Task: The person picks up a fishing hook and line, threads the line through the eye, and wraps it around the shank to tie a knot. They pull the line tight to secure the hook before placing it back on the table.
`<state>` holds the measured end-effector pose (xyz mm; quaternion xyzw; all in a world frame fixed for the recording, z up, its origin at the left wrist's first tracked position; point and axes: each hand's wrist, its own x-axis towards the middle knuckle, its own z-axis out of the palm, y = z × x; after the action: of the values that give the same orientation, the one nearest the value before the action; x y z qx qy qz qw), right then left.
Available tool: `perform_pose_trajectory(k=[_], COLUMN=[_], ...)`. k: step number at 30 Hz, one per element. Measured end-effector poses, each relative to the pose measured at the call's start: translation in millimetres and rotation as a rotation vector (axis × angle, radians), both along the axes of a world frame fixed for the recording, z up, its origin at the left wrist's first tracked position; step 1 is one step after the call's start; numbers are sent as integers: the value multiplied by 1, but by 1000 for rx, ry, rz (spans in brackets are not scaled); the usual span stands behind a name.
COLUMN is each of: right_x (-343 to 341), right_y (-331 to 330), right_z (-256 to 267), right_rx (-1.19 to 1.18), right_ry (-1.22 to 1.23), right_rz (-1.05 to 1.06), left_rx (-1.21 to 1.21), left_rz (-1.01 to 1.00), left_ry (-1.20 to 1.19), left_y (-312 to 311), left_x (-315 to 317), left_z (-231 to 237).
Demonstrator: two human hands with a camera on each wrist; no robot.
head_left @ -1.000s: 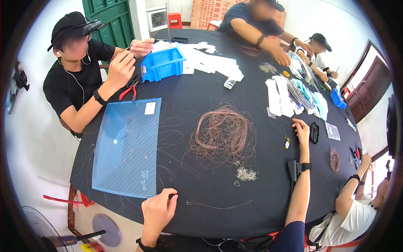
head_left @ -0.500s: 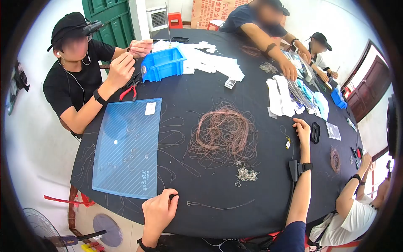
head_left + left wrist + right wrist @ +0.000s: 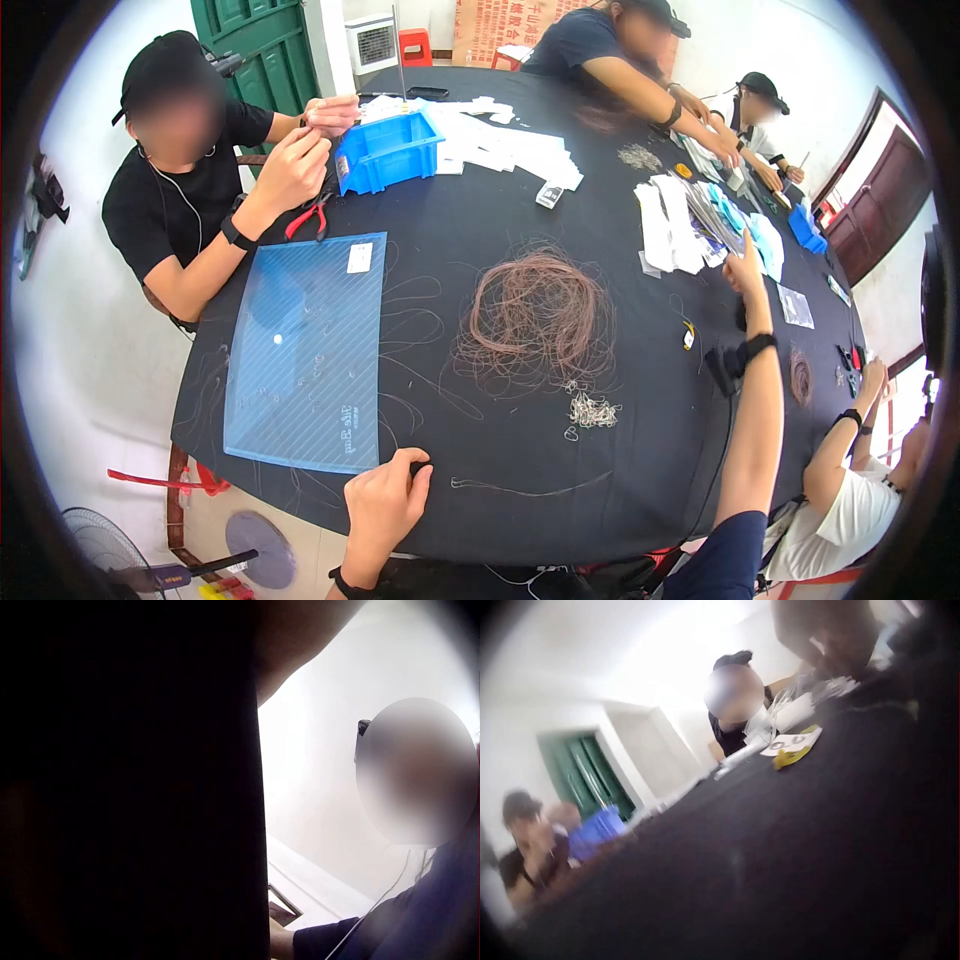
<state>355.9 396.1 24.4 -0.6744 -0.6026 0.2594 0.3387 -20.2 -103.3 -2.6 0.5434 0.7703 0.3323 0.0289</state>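
Observation:
My left hand (image 3: 388, 505) rests at the table's near edge, fingers loosely curled, with nothing visible in it. It lies just below the corner of a blue translucent file bag (image 3: 300, 350). A thin line with a looped end (image 3: 530, 491) lies to its right. My right hand (image 3: 745, 270) reaches out at the right, its index finger extended toward a pile of packets (image 3: 715, 225) in white, grey and pale blue. A small yellow-and-white item (image 3: 689, 336) lies below and left of it on the cloth. The left wrist view is mostly dark and hides the left fingers.
A big tangled coil of brown line (image 3: 540, 320) lies mid-table, with a heap of small metal clips (image 3: 594, 409) below it. A blue bin (image 3: 390, 150), red-handled pliers (image 3: 308, 218) and white papers (image 3: 500, 150) lie farther back. Other people sit or lean around the black-covered table (image 3: 560, 530).
My right hand has lifted from beside the yellow-and-white item and moved forward and right, index finger now out toward the packets. My left hand stays put. The person at the back reaches farther right.

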Motion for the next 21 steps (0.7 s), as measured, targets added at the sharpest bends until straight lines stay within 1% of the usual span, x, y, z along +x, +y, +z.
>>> perform_pose_trajectory(k=[1,2,5,6,9,10,14,16,18,21], right_x=[0,9,1,-1,-18,-22,-72,-86,-99,-99], right_y=[8,25,26,23,5,-8,-120,-171,-217,-257], right_z=[14,19,43,41,52,54,86,99,105,97], right_rx=[-83,-103,-211,-176,-383,-364,-325,-301,-301,-237], right_ry=[-12,-96,-213,-225,-249,-254,-253,-139,-50,192], right_rz=[8,12,-2,-13,203,280,568,739,758,754], left_rx=[-2,-15,-36,-37,-30,-30,-41,-50,-46,-14], left_rz=[0,-7,-16,-17,-23,-28,-34,-31,-31,-13], left_ry=[9,12,9,8,12,12,19,28,30,9], left_y=[0,-1,-2,-2,-2,-3,-3,-2,-2,-1], left_x=[-1,-2,-2,-2,-4,-4,-4,-4,-4,-2], left_z=[1,1,1,0,0,0,1,2,1,0])
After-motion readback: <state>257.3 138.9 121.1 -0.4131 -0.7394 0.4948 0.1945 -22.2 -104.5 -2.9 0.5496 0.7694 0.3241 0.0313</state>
